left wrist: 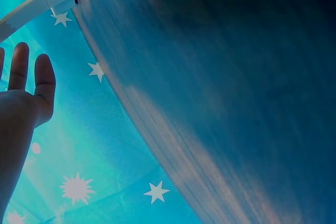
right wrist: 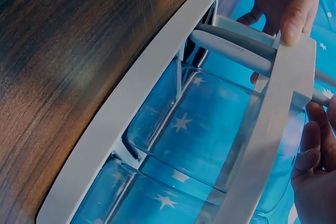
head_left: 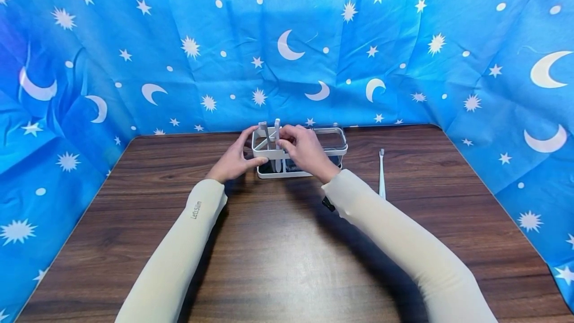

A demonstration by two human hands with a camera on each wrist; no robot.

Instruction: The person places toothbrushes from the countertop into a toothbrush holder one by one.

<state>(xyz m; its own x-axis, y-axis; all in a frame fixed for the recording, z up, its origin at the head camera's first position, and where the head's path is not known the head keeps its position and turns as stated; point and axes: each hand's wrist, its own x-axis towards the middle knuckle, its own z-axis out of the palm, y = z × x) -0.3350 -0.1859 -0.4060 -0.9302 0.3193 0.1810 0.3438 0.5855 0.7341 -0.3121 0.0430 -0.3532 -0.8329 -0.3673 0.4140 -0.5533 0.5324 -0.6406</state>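
A white two-tier toothbrush holder (head_left: 269, 175) stands near the table's back edge. My left hand (head_left: 233, 159) grips its left end, thumb on the front upper rim and fingers towards the back. My right hand (head_left: 307, 151) pinches the upper part of a light toothbrush (head_left: 277, 129), which stands in the left section. Beside it a grey toothbrush (head_left: 265, 133) leans upright in that section. In the right wrist view, both handles reach down to the lower tier, and clear cups (right wrist: 194, 124) sit in the other sections.
Another toothbrush (head_left: 382, 176) lies on the wooden table (head_left: 278, 263), right of the holder. A blue curtain (head_left: 251, 29) with moons and stars hangs behind and at both sides. A small black object (head_left: 328, 204) shows at my right cuff.
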